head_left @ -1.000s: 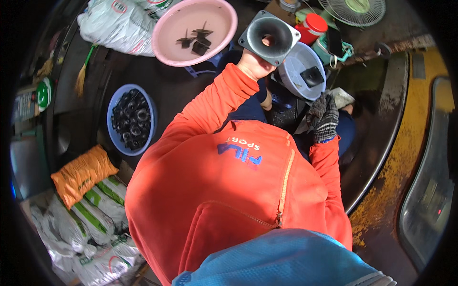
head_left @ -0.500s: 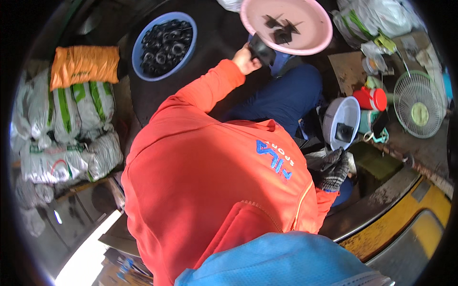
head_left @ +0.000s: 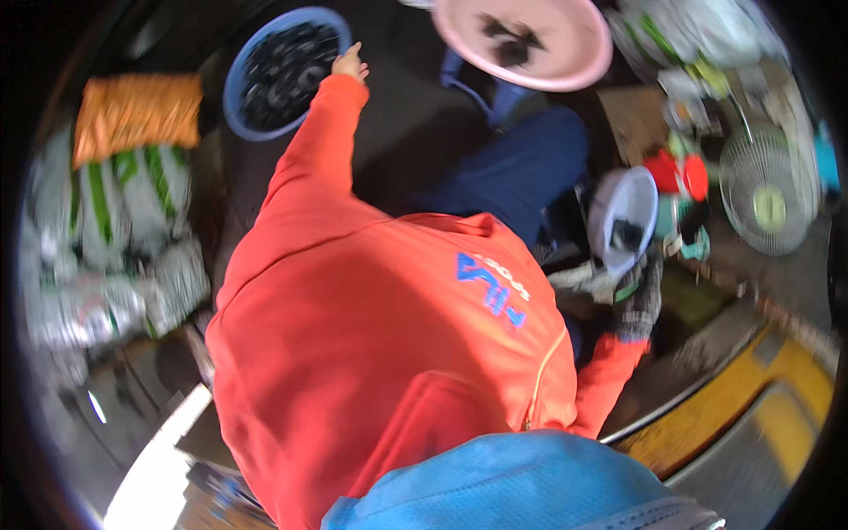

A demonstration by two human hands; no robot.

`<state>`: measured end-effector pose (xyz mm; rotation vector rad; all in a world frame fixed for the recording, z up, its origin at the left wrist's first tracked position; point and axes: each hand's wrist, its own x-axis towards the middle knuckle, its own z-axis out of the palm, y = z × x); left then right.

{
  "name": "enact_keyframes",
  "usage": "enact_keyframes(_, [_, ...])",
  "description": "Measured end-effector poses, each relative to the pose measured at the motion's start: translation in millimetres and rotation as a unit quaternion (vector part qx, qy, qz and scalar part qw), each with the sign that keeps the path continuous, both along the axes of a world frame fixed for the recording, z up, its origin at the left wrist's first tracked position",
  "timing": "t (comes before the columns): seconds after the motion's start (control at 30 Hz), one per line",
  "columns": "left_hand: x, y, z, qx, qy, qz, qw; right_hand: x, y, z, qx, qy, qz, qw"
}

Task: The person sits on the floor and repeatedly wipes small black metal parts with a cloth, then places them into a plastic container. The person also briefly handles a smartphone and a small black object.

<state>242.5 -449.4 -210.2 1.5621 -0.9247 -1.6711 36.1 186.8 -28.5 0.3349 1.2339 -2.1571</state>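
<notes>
My left hand (head_left: 352, 64), bare, is stretched out at the right rim of a blue basin (head_left: 233, 104). Its fingers are apart and nothing shows in them. Inside that basin lies a heap of black, shiny, ring-like or cup-shaped pieces (head_left: 287, 78). On the other side, my right hand (head_left: 639, 300) wears a dark grey knitted glove and is just below a small lavender basin (head_left: 603, 208). Motion smears its fingers, and a green streak shows beside them. One black piece (head_left: 627, 234) sits in the lavender basin.
A pink basin (head_left: 450, 40) at the top holds several dark, spiky pieces (head_left: 512, 40). Stacked white sacks (head_left: 110, 212) and an orange sack (head_left: 140, 115) stand at left. A fan (head_left: 767, 190), a red container (head_left: 680, 175) and a yellow machine edge (head_left: 707, 420) are at right.
My left hand has swung left from the pink basin to the blue one, and the black cup-shaped piece no longer shows in it. My gloved right hand has moved slightly rightward and up.
</notes>
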Motion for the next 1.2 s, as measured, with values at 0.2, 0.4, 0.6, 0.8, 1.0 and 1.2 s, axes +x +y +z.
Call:
enact_keyframes(0.2, [-156.5,194.9,93.7,-0.054,0.198,-0.323,0.924,6.8,17.2,-3.6,-0.098,0.047,-0.047,0.993])
enact_keyframes(0.4, [-250.4,389.9,152.7,-0.136,0.287,-0.636,0.703,9.8,41.9,2.2,-0.125,0.074,-0.096,0.985])
enact_keyframes(0.6, [-332.5,491.1,88.4,-0.376,-0.031,-0.846,0.377,10.2,58.7,-17.6,-0.12,0.083,-0.176,0.974])
enact_keyframes(0.8, [-359.6,554.9,13.9,-0.471,-0.212,-0.82,0.247,16.5,82.5,-3.8,-0.062,0.068,-0.309,0.947])
enact_keyframes(1.0, [-377.6,571.2,-80.2,-0.348,-0.159,-0.85,0.363,18.1,87.0,-29.3,-0.01,0.028,-0.298,0.954])
enact_keyframes(1.2, [-343.7,577.9,-38.2,-0.556,0.136,-0.681,0.457,-6.0,107.3,-73.2,0.064,-0.023,-0.289,0.955])
